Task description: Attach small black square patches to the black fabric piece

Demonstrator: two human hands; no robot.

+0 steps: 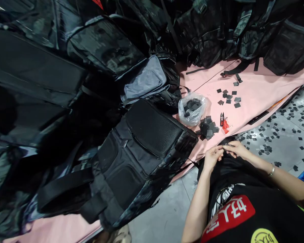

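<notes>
Black square patch [226,147] pinched between left hand [212,157] and right hand [236,149], both grips narrow on it. Loose pile [207,128] and bagful [192,108] wait; backpacks [142,152] heaped alongside.

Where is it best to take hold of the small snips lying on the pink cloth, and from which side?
Grip the snips at the black blades' spring end, coming from above on the near side. They lie flat on the pink cloth, points away, beside a red piece and a pile of black squares, so a pinch from above seems safest.
</notes>
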